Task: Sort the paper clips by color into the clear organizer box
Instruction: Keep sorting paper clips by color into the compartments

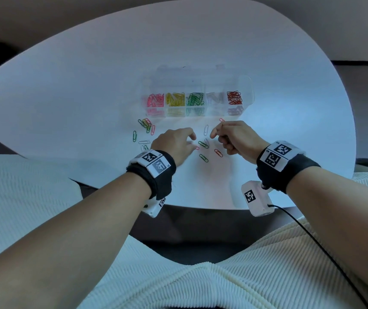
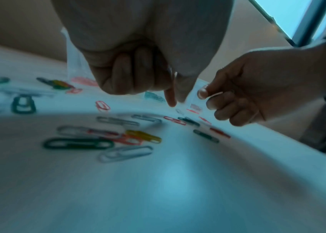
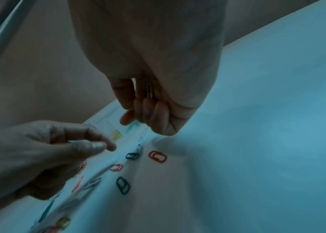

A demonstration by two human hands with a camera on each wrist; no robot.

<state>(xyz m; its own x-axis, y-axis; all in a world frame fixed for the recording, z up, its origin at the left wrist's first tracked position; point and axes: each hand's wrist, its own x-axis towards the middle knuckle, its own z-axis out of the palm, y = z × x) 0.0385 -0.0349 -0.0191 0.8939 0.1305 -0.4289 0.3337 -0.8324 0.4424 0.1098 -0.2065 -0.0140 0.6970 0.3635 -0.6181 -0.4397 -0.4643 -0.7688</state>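
The clear organizer box [image 1: 247,90] sits mid-table, its front row holding pink, yellow, green, white and red clips in separate compartments. Loose paper clips lie in front of it: a mixed heap [image 1: 146,124] at the left, two green clips [image 1: 203,144] and a red clip [image 1: 218,153] between my hands. My left hand [image 1: 193,139] hovers just above the table with three fingers curled and thumb and index pointing down; a pale clip [image 2: 175,75] seems tucked against the thumb. My right hand [image 1: 214,133] is curled around a white clip [image 3: 149,91].
The white rounded table [image 1: 89,85] ends close to my wrists, with a dark gap below it. A white camera unit [image 1: 257,199] and its black cable [image 1: 312,241] hang under my right wrist. Cream ribbed fabric [image 1: 201,286] covers my lap.
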